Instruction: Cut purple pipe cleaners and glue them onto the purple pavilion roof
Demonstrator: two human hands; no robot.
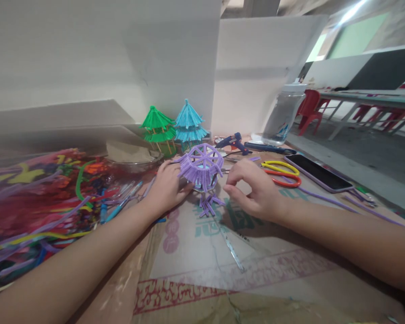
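Note:
A small purple pavilion model (204, 168), built of fuzzy pipe-cleaner pieces, stands at the middle of the worktop. Its roof is an open spoked ring with a fringe of short strips sloping down. My left hand (167, 186) grips it from the left, thumb at the near side and some fingers hidden behind. Just right of it, my right hand (256, 186) is curled with thumb and forefinger drawn together; anything between those tips is too small to make out. Short cut purple pieces (209, 204) lie in front of the model.
Green (157, 128) and blue (189, 121) tiered pavilions stand behind. A glue gun (234, 143), scissors with yellow and red handles (286, 180), a phone (319, 172) and a water bottle (285, 114) are at right. Colourful pipe cleaners (37, 202) heap at left; printed cardboard (256, 274) covers the front.

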